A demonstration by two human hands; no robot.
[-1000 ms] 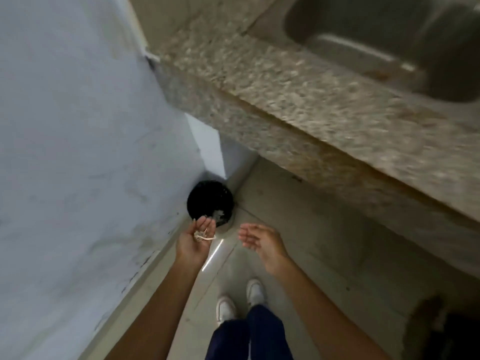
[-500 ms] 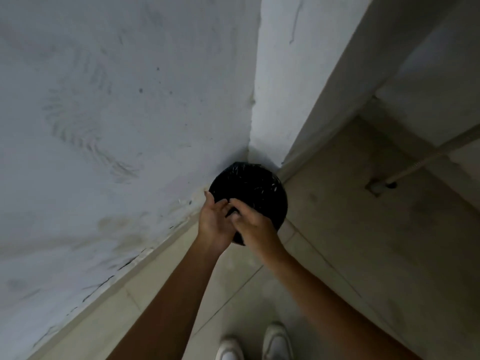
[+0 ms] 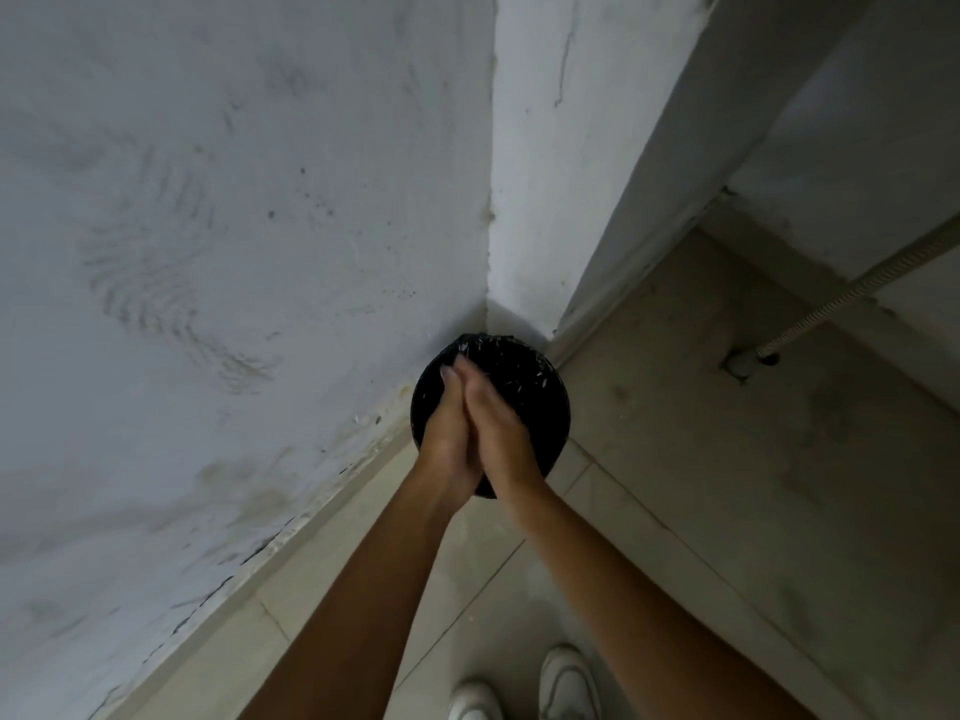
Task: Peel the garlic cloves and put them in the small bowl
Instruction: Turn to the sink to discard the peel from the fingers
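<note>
The left hand (image 3: pixel 451 433) and right hand (image 3: pixel 497 427) press palm to palm, fingers straight, holding nothing visible, over the black bin (image 3: pixel 535 394) in the wall corner. Brushing should stay above the opening so skins fall inside. Neither garlic cloves nor small bowl are in view.

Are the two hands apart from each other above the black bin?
No, the left hand and right hand are pressed palm to palm over the black bin.
</note>
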